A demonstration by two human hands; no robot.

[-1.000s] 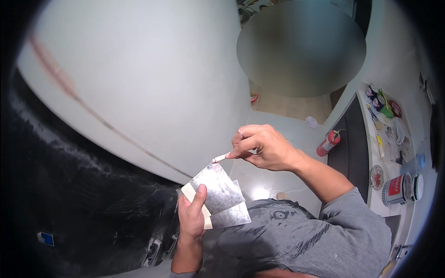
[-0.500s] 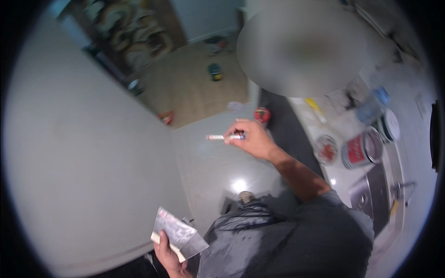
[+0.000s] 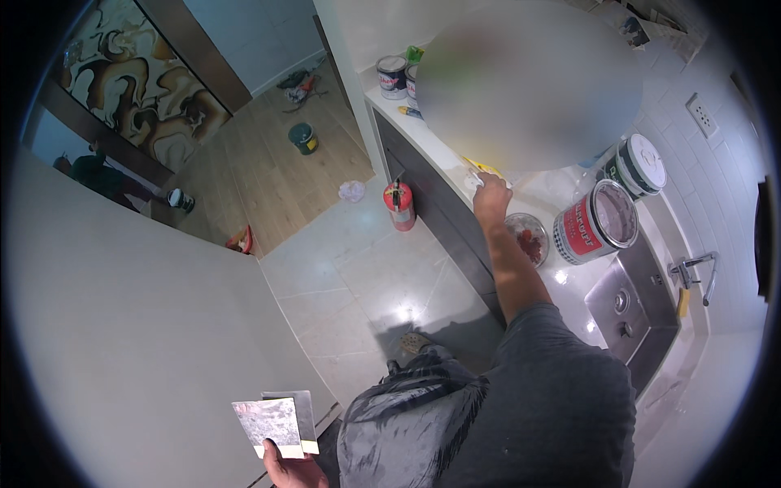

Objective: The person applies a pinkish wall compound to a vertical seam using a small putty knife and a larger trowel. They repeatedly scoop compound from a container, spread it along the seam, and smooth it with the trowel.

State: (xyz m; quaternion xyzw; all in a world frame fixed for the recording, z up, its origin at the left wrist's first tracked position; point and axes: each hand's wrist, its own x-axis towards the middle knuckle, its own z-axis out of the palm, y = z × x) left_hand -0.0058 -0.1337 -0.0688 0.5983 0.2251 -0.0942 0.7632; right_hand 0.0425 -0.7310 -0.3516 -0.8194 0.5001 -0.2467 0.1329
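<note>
At the lower left, my left hand [image 3: 293, 472] grips two flat metal scrapers [image 3: 272, 423] with pale cream back edges, my thumb pressed across the front one. The front blade is smeared with whitish and pinkish residue. My right arm reaches over the white counter [image 3: 561, 281], and my right hand [image 3: 493, 202] is closed on a slim white marker [image 3: 477, 180], mostly hidden by the fingers. A yellow-handled tool [image 3: 482, 165] lies just beyond that hand. Close to my right wrist is a clear round container [image 3: 529, 238] with reddish stuff inside.
An open paint can [image 3: 582, 232] and a lidded white-and-green bucket [image 3: 639, 167] stand by the sink [image 3: 622, 313]. A red fire extinguisher [image 3: 399, 205] is on the floor beside the dark cabinet. A tall pale panel [image 3: 154, 325] fills the left. A person [image 3: 102, 175] is at far left. A blurred oval hides part of the counter.
My right hand has moved with the marker from above the floor to the counter. The scrapers in my left hand have turned, and the second now shows behind the first. The view has shifted right.
</note>
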